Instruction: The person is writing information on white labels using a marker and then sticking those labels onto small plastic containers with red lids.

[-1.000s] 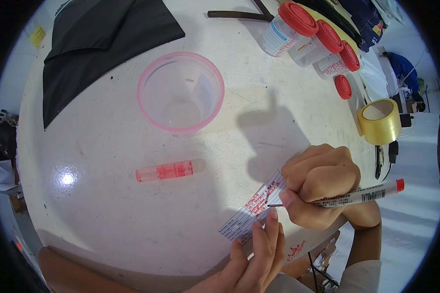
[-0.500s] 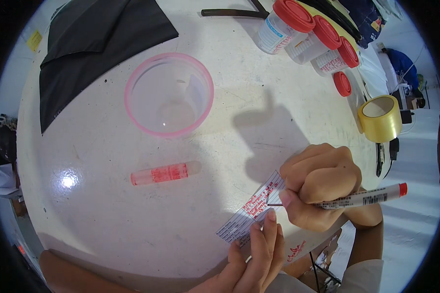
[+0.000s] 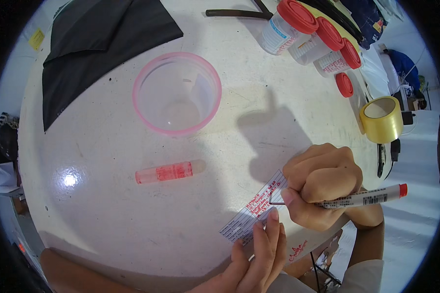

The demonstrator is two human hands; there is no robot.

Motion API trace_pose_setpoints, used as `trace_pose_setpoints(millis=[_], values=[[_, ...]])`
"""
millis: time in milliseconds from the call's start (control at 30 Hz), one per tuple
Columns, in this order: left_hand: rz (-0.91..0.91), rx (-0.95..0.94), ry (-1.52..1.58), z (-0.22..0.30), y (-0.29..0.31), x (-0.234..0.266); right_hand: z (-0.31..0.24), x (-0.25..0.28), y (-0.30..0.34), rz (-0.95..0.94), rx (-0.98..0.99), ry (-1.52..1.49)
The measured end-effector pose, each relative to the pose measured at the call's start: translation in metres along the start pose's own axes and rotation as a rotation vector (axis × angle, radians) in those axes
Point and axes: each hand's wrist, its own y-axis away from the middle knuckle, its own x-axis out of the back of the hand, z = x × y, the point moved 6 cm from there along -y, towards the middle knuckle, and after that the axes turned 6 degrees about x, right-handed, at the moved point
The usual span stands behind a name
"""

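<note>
My right hand (image 3: 322, 188) is closed round a white marker pen (image 3: 371, 197) with a red end. Its thin tip meets a lined paper label (image 3: 234, 227) that lies slanted near the table's front edge. Red handwriting covers part of the label. The fingers of my left hand (image 3: 259, 254) lie stretched out on the label's lower edge, pressing it to the table. To the left of the label rests a clear tube (image 3: 171, 172) with red marks on its side. Behind the tube stands a clear round tub (image 3: 177, 129) with a pink rim.
Several clear jars (image 3: 305, 46) with red lids stand at the back right, near a loose red lid (image 3: 344, 85). A roll of yellowish tape (image 3: 382, 119) sits at the right edge. Folded black sheeting (image 3: 98, 58) covers the far left, and a black strip (image 3: 237, 13) lies at the back.
The tub, tube and label appear slightly farther right, as the whole view has shifted a little. The pen tip has moved slightly over the label; both hands keep their hold.
</note>
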Motion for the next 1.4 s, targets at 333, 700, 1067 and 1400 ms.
trace_pose_setpoints(millis=[333, 700, 1067, 1400], values=[[0.067, -0.015, -0.219, 0.005, 0.009, 0.006, 0.011, 0.006, 0.008, 0.076, -0.086, -0.195], [0.001, -0.017, -0.023, 0.006, 0.017, 0.014, 0.002, -0.010, 0.003, 0.047, -0.098, -0.162], [0.053, 0.022, -0.042, 0.008, 0.014, 0.012, -0.002, -0.006, 0.011, 0.142, -0.013, -0.147], [0.105, 0.078, -0.029, 0.003, 0.010, 0.015, -0.003, -0.013, 0.008, 0.018, 0.026, -0.067]])
